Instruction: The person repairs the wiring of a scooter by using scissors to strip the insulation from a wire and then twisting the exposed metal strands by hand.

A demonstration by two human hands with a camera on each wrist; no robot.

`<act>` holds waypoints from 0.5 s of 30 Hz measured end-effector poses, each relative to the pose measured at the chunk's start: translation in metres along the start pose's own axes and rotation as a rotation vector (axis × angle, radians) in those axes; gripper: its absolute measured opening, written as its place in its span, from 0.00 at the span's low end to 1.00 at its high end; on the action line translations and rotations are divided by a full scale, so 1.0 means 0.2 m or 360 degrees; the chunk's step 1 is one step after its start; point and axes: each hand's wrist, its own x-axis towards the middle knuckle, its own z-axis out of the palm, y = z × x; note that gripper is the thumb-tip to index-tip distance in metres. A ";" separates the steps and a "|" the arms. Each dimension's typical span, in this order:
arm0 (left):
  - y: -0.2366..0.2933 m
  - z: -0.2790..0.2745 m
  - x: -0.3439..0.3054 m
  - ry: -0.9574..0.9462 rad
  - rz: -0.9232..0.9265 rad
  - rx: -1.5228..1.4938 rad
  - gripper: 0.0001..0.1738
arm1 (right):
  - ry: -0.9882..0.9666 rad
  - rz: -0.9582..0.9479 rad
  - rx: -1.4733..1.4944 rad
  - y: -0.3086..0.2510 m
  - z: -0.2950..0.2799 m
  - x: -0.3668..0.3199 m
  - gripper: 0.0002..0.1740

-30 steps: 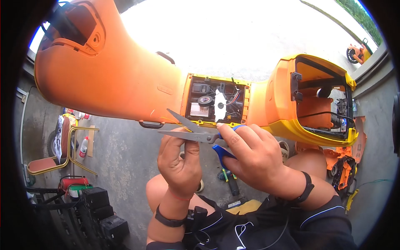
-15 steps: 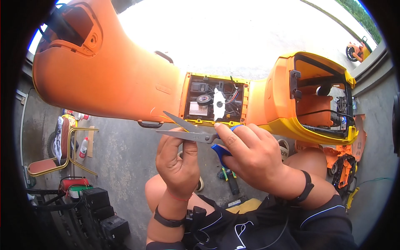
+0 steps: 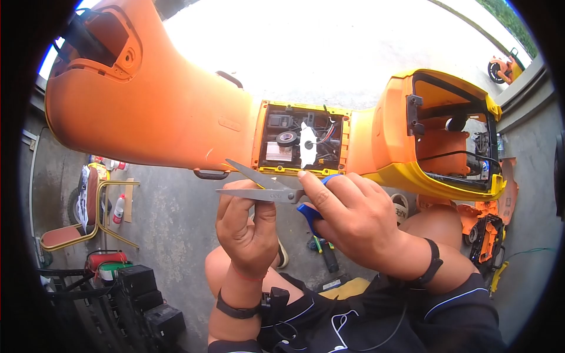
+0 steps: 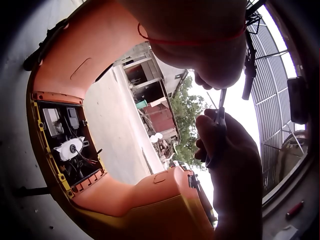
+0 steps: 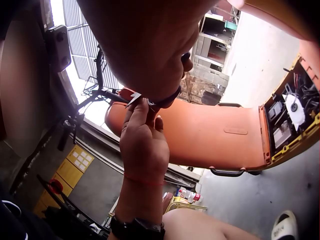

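Note:
My right hand (image 3: 362, 220) grips blue-handled scissors (image 3: 273, 195) by the finger loops, its index finger stretched along them near the pivot. The blades stand apart and point left, just over the fingertips of my left hand (image 3: 247, 232). Between left thumb and fingers I pinch a thin yellow wire (image 3: 259, 185), which shows between the blades. Beyond both hands lies an orange and yellow scooter body (image 3: 165, 112) with an uncovered compartment (image 3: 257, 138). Inside it are a black tape roll (image 3: 287, 139), a white piece (image 3: 308, 154) and several loose wires.
At the right, the scooter's rear frame (image 3: 388, 126) has a large opening, with orange panels (image 3: 507, 191) on the floor nearby. A folding chair (image 3: 67, 234), a bottle (image 3: 118, 209) and black boxes (image 3: 165, 320) stand at the left. A green-and-black tool (image 3: 329, 260) lies between the feet.
Both hands and the scissors have shifted slightly left. The blades stay apart, and the left fingers keep their pinch. The scooter also appears slightly further left in the head view.

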 end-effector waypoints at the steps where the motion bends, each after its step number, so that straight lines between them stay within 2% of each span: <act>1: 0.01 0.01 0.00 0.0001 0.0002 -0.0003 0.07 | 0.0015 -0.0004 -0.0004 0.00 0.00 0.00 0.37; 3: 0.02 0.05 0.01 0.0196 -0.0072 -0.0087 0.04 | 0.0027 -0.0008 -0.0011 0.01 0.01 -0.01 0.37; 6: 0.00 0.02 -0.02 0.0043 -0.0010 -0.0009 0.07 | 0.0033 -0.0011 -0.0018 0.01 0.00 -0.01 0.36; 15: 0.01 0.00 0.01 0.0011 0.0087 0.0015 0.06 | 0.0037 -0.0028 0.0003 0.01 0.00 -0.01 0.36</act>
